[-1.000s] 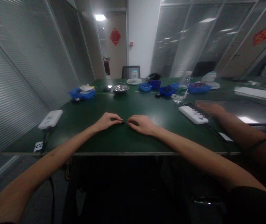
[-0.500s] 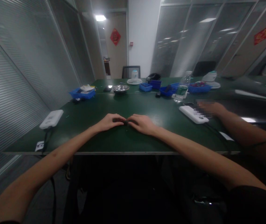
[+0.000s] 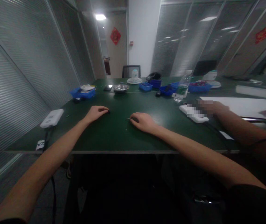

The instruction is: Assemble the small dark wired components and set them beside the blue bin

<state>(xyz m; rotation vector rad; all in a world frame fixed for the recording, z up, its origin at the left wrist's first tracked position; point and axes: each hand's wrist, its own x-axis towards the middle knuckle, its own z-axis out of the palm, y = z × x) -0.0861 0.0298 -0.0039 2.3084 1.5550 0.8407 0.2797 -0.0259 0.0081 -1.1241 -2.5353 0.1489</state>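
My left hand [image 3: 95,114] is above the left part of the green tabletop [image 3: 114,137], thumb and fingers closed on a small dark piece [image 3: 109,111] at their tips. To its right, my right hand [image 3: 144,122] rests low over the table with curled fingers. From between its thumb and forefinger a thin, pale, pointed rod [image 3: 128,118] sticks out leftward. The rest of that thing is mostly covered by the fingers, and its kind cannot be made out. A gap of bare tabletop separates the two hands.
White power banks [image 3: 52,118] with cables lie at left and right. Behind are a metal bowl [image 3: 121,88], blue baskets [image 3: 145,86] and a water bottle [image 3: 182,88]. At right, another person's hand [image 3: 213,108] is beside a white sheet [image 3: 245,105].
My hands were together at the fingertips; my left hand has moved left and away with the small dark piece, baring the thin rod in my right hand. A white sheet now shows at right.
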